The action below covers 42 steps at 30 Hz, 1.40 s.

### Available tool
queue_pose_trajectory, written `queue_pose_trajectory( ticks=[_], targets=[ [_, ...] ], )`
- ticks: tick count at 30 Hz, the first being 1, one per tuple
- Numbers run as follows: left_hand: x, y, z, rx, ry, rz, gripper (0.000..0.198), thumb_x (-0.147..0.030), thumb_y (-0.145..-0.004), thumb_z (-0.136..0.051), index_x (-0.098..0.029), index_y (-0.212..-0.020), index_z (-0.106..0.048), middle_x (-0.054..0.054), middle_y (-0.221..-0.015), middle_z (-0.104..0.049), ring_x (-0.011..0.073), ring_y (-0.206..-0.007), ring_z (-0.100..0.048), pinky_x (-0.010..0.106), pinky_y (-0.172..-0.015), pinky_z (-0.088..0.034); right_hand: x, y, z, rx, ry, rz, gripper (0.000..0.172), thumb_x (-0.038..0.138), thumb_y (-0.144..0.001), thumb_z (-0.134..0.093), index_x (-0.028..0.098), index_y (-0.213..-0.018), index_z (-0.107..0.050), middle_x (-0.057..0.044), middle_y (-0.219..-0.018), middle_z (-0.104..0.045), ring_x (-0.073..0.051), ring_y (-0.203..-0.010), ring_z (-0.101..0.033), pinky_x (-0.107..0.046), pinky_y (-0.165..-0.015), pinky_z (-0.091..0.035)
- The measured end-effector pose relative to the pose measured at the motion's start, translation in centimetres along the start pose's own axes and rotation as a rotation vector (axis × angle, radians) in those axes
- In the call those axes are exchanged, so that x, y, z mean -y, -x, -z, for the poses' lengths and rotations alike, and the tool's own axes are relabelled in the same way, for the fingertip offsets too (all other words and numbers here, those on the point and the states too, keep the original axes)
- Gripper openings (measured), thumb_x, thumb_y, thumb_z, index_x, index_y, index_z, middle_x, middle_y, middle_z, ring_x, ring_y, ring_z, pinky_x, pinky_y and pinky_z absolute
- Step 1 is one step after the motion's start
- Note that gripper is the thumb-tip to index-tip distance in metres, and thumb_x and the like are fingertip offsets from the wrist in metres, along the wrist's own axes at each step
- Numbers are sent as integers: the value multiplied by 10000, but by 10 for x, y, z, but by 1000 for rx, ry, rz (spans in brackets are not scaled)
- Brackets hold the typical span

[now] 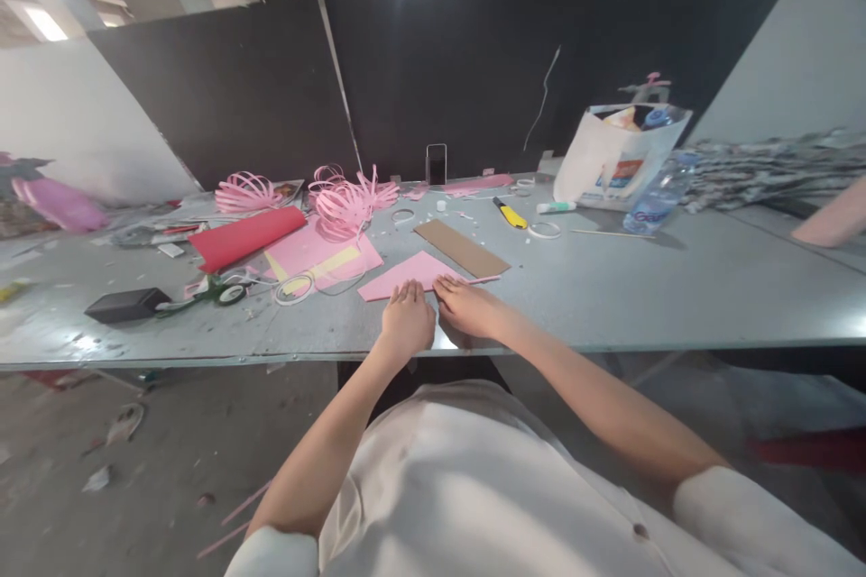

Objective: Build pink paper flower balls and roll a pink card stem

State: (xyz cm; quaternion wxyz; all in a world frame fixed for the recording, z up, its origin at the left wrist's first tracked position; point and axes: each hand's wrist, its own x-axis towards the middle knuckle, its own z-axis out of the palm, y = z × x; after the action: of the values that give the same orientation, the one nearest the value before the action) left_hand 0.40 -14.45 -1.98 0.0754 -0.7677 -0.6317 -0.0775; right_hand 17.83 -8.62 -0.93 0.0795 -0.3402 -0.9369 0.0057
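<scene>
A pink sheet (414,269) lies on the grey table in front of me, with a narrow folded edge or strip reaching out to its right. My left hand (409,317) presses on the sheet's near edge, its fingers together. Beside it, my right hand (466,302) has its fingertips on the same edge, fingers close together and pointing left. Just behind the hands lies a brown cardboard strip (461,248). A larger pink sheet (358,260) with yellow strips is to the left of the hands.
On the table (609,297) are a red sheet (249,237), pink paper loops (345,201), scissors (226,291), a black block (127,305), a yellow cutter (511,215), tape rings, a glue stick (555,207), a white bag (602,158), a bottle (655,203) and a phone (437,166).
</scene>
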Motion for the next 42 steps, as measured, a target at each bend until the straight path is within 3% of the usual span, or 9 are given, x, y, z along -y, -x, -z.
queue_pose_trajectory(
  ticks=[4, 8, 15, 21, 25, 29, 36, 42],
  targets=[
    [7, -14, 7, 54, -16, 0, 603, -221, -1072, -358, 55, -1599, -454, 288, -1647, -479, 347, -1575, -461, 490, -1321, -328, -8, -17, -3, -30, 3, 1, 554, 200, -1026, -413, -7, -1521, -551, -298, -1610, -534, -352, -1562, -480, -537, -1294, -382],
    [8, -14, 7, 34, -28, 3, 590, -213, -1072, -366, 38, -1597, -467, 292, -1659, -461, 354, -1594, -430, 511, -1325, -306, -15, -28, -5, -39, 8, 14, 512, 185, -1016, -455, -4, -1473, -588, -299, -1563, -583, -345, -1539, -512, -508, -1279, -399],
    [4, -5, 1, 34, -39, 13, 593, -212, -1098, -329, 103, -1591, -430, 340, -1628, -476, 370, -1573, -454, 494, -1310, -310, -25, -37, -13, -29, 1, -5, 569, 208, -1020, -433, -14, -1534, -533, -297, -1631, -508, -364, -1575, -457, -546, -1275, -403],
    [16, -15, -1, 46, -44, -30, 567, -210, -1086, -369, 54, -1574, -485, 311, -1614, -515, 355, -1545, -494, 482, -1292, -337, -24, -25, -9, -31, -10, -4, 583, 285, -1063, -430, 25, -1581, -501, -276, -1680, -453, -366, -1599, -419, -551, -1283, -394],
    [18, -19, -2, 52, -46, -27, 576, -218, -1085, -369, 56, -1580, -473, 309, -1627, -502, 359, -1554, -479, 479, -1299, -325, -27, -21, -7, -1, -24, 19, 536, 314, -1094, -417, 65, -1552, -538, -248, -1644, -519, -335, -1583, -451, -517, -1276, -409],
    [21, -26, 0, 66, -53, -13, 590, -211, -1090, -326, 45, -1610, -434, 294, -1656, -472, 349, -1583, -441, 483, -1306, -312, -36, -38, -11, 37, -32, 14, 444, 291, -1094, -443, 108, -1459, -618, -234, -1591, -581, -333, -1522, -534, -502, -1234, -452],
    [16, -28, 5, 45, -73, -7, 566, -204, -1082, -328, 20, -1572, -503, 298, -1615, -524, 353, -1550, -479, 557, -1333, -224, -46, -65, -19, 37, 7, 4, 589, 323, -1078, -482, -67, -1518, -505, -366, -1589, -513, -403, -1547, -483, -537, -1269, -380],
    [21, -36, 3, 54, -79, -18, 568, -180, -1077, -319, 44, -1576, -473, 302, -1616, -518, 350, -1528, -500, 510, -1305, -290, -51, -73, -17, 1, -1, 3, 635, 427, -1078, -492, -13, -1535, -511, -346, -1630, -474, -423, -1528, -497, -560, -1234, -409]
  ],
)
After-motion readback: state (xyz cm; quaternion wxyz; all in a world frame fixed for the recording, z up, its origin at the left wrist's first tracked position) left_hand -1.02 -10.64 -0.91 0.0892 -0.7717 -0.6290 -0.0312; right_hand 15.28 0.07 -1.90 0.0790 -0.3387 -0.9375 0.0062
